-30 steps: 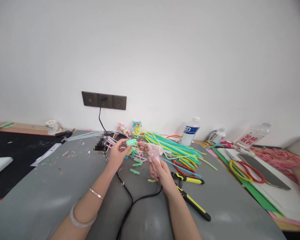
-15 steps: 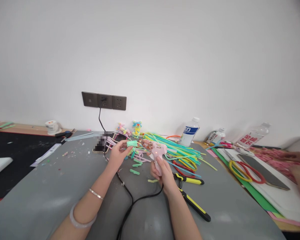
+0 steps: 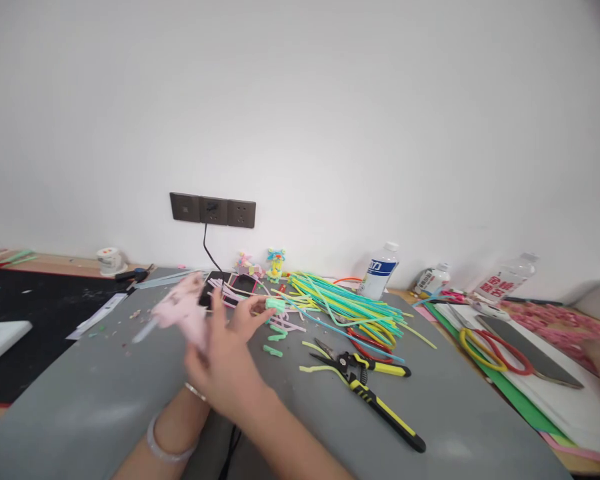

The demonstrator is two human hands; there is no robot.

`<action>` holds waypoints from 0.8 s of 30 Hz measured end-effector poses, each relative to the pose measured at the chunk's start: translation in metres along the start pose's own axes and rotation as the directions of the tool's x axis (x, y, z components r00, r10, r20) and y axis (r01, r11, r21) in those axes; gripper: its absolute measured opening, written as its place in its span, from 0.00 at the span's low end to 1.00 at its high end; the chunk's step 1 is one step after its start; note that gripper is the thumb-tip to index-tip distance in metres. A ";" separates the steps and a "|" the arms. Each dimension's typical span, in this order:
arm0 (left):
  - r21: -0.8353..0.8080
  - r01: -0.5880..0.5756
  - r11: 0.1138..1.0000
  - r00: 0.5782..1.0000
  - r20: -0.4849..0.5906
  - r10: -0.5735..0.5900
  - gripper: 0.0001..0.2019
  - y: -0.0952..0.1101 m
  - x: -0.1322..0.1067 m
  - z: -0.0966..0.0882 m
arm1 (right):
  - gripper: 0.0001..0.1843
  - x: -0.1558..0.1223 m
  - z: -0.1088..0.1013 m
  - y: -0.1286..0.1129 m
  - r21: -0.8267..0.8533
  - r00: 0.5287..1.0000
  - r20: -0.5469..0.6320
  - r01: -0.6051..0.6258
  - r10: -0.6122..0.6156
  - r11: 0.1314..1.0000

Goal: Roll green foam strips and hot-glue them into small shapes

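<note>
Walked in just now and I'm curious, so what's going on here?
A person is at a gray table with both hands full. The left hand pinches a green piece; the right hand, crossed in front of the left arm, holds a pink glue gun, blurred in this view. Similar loose pieces lie nearby, and cutters lie open to the right. Behind them is a heap of colored stems.
</note>
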State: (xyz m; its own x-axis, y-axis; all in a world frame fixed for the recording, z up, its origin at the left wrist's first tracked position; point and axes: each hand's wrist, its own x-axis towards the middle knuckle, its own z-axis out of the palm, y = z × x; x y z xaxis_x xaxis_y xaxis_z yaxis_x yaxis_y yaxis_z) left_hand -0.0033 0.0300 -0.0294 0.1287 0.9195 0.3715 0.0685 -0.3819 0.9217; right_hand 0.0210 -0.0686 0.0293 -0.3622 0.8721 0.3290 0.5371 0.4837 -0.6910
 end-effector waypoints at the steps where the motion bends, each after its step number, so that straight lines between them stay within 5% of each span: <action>1: -0.012 0.020 1.000 0.998 0.059 -0.019 0.14 0.001 -0.001 0.000 | 0.49 0.008 0.013 -0.012 -0.087 0.996 0.081 -0.033 0.040 0.996; 7: -0.141 0.191 0.971 0.957 0.245 -0.153 0.20 0.004 0.000 -0.002 | 0.47 0.042 0.062 -0.033 -0.253 0.932 0.356 0.031 0.063 0.967; 15: -0.132 0.221 0.966 0.950 0.251 -0.183 0.18 0.008 -0.003 0.002 | 0.42 0.042 0.072 -0.023 -0.297 0.922 0.370 -0.002 0.117 0.955; 18: -0.119 0.216 0.969 0.945 0.275 -0.176 0.19 0.010 -0.004 0.002 | 0.38 0.034 0.078 -0.024 -0.345 0.960 0.250 -0.031 0.124 0.938; 21: -0.128 0.240 0.962 0.943 0.266 -0.200 0.19 0.013 -0.002 0.000 | 0.28 0.021 0.061 -0.021 -0.361 0.992 0.115 0.095 -0.056 0.928; 24: -0.164 0.264 0.951 0.946 0.236 -0.222 0.20 0.011 0.002 -0.002 | 0.09 0.005 0.012 -0.005 -0.288 0.981 0.054 0.195 -0.187 0.938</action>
State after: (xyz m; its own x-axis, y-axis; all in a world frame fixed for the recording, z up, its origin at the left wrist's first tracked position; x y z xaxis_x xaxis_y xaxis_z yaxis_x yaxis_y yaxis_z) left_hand -0.0042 0.0283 -0.0185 0.3403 0.9326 0.1204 -0.0631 -0.1051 0.9925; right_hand 0.0069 -0.0675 0.0268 -0.4968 0.7610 0.4173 0.6524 0.6445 -0.3987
